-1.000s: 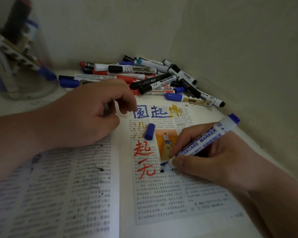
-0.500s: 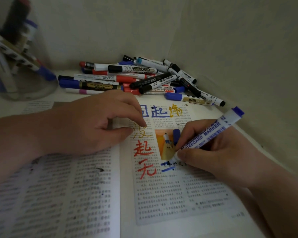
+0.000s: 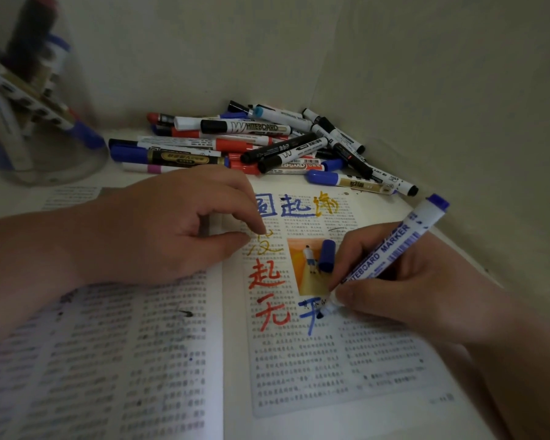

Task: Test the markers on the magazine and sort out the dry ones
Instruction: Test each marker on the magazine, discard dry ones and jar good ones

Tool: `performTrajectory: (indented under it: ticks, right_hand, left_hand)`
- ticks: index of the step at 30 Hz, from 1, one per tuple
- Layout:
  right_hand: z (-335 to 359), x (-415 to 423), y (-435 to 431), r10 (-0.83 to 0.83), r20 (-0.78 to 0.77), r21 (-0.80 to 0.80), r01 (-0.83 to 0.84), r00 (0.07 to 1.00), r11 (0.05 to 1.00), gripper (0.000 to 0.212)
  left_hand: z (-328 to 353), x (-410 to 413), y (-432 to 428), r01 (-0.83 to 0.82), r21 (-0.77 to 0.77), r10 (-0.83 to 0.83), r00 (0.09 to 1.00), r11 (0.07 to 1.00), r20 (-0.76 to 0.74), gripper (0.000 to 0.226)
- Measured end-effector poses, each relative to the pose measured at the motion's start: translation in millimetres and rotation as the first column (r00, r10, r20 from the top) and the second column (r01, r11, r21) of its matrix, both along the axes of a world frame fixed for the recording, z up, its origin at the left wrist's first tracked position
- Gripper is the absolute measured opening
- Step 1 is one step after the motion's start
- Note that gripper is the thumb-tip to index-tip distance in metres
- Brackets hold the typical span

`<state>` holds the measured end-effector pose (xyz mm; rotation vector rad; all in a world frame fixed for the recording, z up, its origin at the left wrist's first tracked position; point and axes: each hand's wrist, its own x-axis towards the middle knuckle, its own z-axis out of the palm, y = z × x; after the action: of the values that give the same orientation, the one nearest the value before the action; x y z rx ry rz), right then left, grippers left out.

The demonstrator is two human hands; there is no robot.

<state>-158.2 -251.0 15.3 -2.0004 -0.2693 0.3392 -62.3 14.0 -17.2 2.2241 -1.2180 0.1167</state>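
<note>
Now the right hand [image 3: 410, 287] pinches the blue marker [image 3: 391, 249] like a pen, its tip on the right page of the magazine [image 3: 299, 376], so a blue stroke [image 3: 310, 317] proves the ink. The left hand [image 3: 159, 230], fingers loosely bent, presses near the fold to hold the page flat. The cap [image 3: 327, 255] lies just beside.

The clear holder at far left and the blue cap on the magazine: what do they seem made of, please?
Clear round holder: glass or clear plastic, can't tell; markers show through its wall. Small blue cap: probably smooth moulded plastic, faintly glossy.
</note>
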Motion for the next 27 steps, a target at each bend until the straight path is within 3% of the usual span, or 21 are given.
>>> performTrajectory:
  ticks: [7, 9, 11, 13, 16, 21, 25, 27]
  right_hand:
    - [-0.5, 1.8, -3.6, 0.023, 0.002, -0.044, -0.022, 1.000, 0.999, 0.009]
    - [-1.0, 1.6, -3.4, -0.013, 0.027, 0.083, 0.011, 1.000, 0.996, 0.010]
    - [-1.8, 4.3, -4.3, -0.163, 0.113, 0.271, 0.127, 0.980, 0.954, 0.014]
    - [-5.0, 9.0, -6.6, -0.304, 0.238, 0.324, 0.220, 0.922, 0.920, 0.016]
    - [-6.7, 5.9, -3.8, -0.227, 0.469, -0.002, 0.258, 0.854, 0.966, 0.014]
    - [-5.1, 0.5, -1.6, 0.040, 0.416, -0.332, 0.111, 0.909, 0.937, 0.029]
    - [7.4, 11.3, 7.9, 0.095, 0.396, -0.356, 0.058, 0.913, 0.933, 0.031]
    - [19.5, 23.9, 19.3, 0.025, 0.488, -0.290, 0.135, 0.872, 0.948, 0.039]
  left_hand:
    - [2.9, -1.2, 1.1, -0.011, -0.012, 0.010, 1.000, 1.000, -0.029, 0.030]
    - [2.7, -1.5, 0.4, 0.000, -0.020, -0.001, 1.000, 1.000, -0.026, 0.031]
    - [2.4, -1.1, 0.0, 0.011, -0.024, -0.011, 1.000, 1.000, -0.022, 0.029]
    - [3.3, -1.3, -0.1, 0.011, -0.034, -0.012, 0.999, 0.999, -0.033, 0.027]
    - [3.1, -0.2, 0.0, 0.010, -0.044, -0.011, 1.000, 0.999, -0.024, 0.024]
    - [4.5, -0.5, 0.6, -0.008, -0.038, 0.007, 1.000, 0.999, -0.015, 0.016]
    - [8.0, -5.1, 0.2, 0.003, -0.036, -0.003, 1.000, 0.999, 0.007, 0.020]
    - [10.5, -9.8, 0.5, -0.059, -0.069, 0.053, 0.995, 0.996, -0.085, 0.027]
